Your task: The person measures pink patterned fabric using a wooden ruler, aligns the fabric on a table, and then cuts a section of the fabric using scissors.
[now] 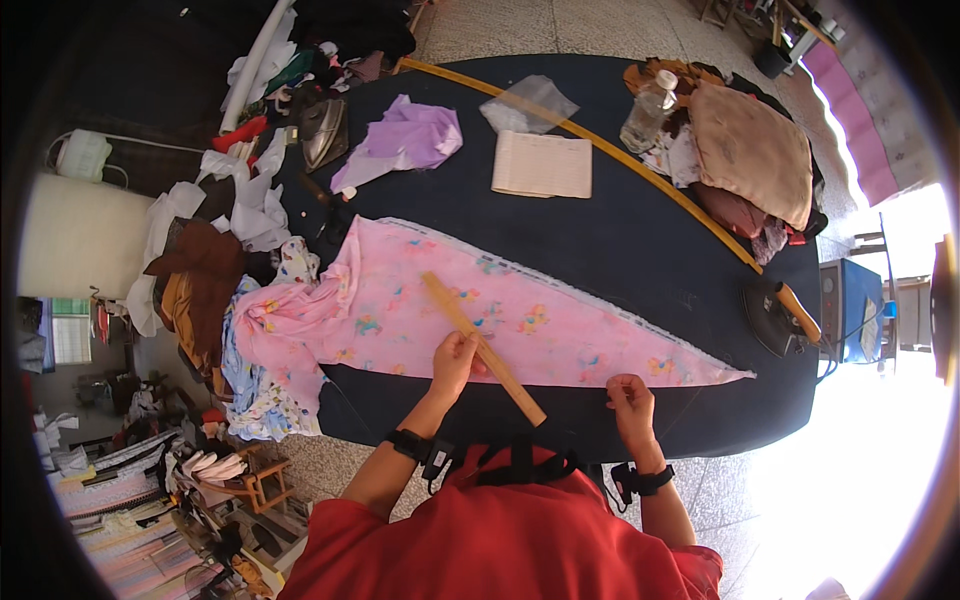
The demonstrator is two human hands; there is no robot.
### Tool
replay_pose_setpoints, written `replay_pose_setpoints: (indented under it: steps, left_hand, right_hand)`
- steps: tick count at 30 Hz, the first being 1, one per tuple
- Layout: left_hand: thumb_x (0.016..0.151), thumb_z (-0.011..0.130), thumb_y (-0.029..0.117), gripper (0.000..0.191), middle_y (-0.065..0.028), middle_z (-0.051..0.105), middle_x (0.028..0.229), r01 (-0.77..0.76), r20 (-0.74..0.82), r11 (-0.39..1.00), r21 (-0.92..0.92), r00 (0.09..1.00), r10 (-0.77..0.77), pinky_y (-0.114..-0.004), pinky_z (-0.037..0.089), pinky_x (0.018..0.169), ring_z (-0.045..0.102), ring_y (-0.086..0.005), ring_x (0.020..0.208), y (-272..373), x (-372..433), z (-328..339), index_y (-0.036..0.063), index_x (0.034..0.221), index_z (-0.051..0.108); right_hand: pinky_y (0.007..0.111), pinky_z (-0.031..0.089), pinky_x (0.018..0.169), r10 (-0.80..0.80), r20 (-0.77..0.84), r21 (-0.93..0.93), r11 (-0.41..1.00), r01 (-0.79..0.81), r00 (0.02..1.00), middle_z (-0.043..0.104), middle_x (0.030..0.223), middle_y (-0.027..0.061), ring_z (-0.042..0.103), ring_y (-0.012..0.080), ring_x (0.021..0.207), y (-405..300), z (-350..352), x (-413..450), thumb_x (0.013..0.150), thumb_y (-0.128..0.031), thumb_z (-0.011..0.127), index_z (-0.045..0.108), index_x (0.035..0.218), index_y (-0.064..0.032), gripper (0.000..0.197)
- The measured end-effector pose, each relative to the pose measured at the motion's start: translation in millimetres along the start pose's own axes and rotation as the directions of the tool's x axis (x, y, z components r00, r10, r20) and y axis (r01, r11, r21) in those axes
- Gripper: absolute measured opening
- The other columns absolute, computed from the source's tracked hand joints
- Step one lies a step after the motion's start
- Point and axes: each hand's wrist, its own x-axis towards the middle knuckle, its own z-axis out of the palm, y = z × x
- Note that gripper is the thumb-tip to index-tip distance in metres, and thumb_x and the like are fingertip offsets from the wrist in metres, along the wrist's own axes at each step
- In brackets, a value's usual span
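Observation:
Pink printed fabric (420, 330) lies spread across the dark table (600, 225), tapering to a point at the right and bunched into folds at the left. Its far slanting edge carries a pale selvedge strip with dark marks. My left hand (454, 367) grips a wooden ruler (510, 375) near its middle; the ruler lies at a slant over the fabric, its near end past the cloth's near edge. At that same edge, farther right, my right hand (631, 409) has its fingers curled with the tips at the cloth. Whether they pinch it is hidden.
A long yellow measuring stick (645, 172) crosses the far side, near a notebook (541, 165), a plastic bag (529, 105) and purple cloth (412, 139). One iron (772, 319) stands right, another (324, 131) far left. Piled garments (202, 300), a cushion (750, 150) and a bottle (651, 112) flank the table.

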Motion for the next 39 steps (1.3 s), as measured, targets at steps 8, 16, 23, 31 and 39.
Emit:
replay_pose_setpoints:
  steps: [8,16,23,31,39]
  left_hand:
    - [0.090,0.060,0.024,0.022,-0.0111,0.066,0.074,-0.334,0.279,0.630,0.701,0.942,0.188,-0.035,0.049,0.056,0.064,-0.0237,0.062,54.6,42.3,-95.7,0.0037,0.097,0.065]
    - [0.090,0.059,0.031,0.027,-0.0111,0.068,0.077,-0.144,0.067,0.616,0.774,0.987,0.146,-0.037,0.050,0.061,0.067,-0.0269,0.069,69.8,98.5,-196.5,0.0061,0.098,0.067]
    - [0.090,0.058,0.034,0.029,-0.0102,0.068,0.075,-0.182,0.031,0.533,0.827,0.959,0.281,-0.038,0.050,0.061,0.066,-0.0275,0.068,51.8,109.7,-207.1,0.0057,0.092,0.065]
    - [0.091,0.060,0.029,0.029,-0.0087,0.061,0.066,-0.302,0.014,0.586,0.752,0.896,0.444,-0.034,0.047,0.056,0.060,-0.0225,0.059,37.9,100.6,-194.0,0.0010,0.083,0.060]
    - [0.094,0.058,0.028,0.021,-0.0003,0.058,0.068,-0.043,-0.049,0.996,0.082,0.998,0.047,-0.020,0.043,0.042,0.051,-0.0070,0.048,28.0,26.3,-88.9,0.0119,0.083,0.053]
  right_hand:
    - [0.021,0.045,0.069,-0.151,-0.149,-0.109,0.985,0.136,0.977,0.064,0.081,0.0016,0.058,0.0074,0.074,33.8,48.6,21.7,0.090,-0.011,0.064,0.062,0.094,0.0003,0.012]
    - [0.022,0.047,0.069,-0.159,-0.212,-0.070,0.987,0.147,0.964,0.066,0.082,0.0046,0.062,0.0103,0.073,31.6,64.1,26.2,0.090,-0.011,0.063,0.062,0.095,0.0011,0.013]
    - [0.020,0.046,0.067,-0.142,-0.258,0.037,0.987,0.157,0.956,0.065,0.080,0.0008,0.058,0.0062,0.074,21.8,73.1,26.0,0.088,-0.011,0.066,0.063,0.093,0.0005,0.013]
    - [0.021,0.046,0.066,-0.140,-0.312,-0.036,0.990,0.136,0.940,0.063,0.080,-0.0003,0.057,0.0063,0.072,22.8,29.1,0.7,0.088,-0.014,0.067,0.065,0.093,-0.0003,0.015]
    - [0.023,0.050,0.058,0.096,-0.282,0.181,0.982,-0.045,0.955,0.066,0.080,0.0041,0.061,0.0110,0.062,21.0,-81.4,-27.0,0.085,-0.014,0.069,0.065,0.099,-0.0001,0.020]
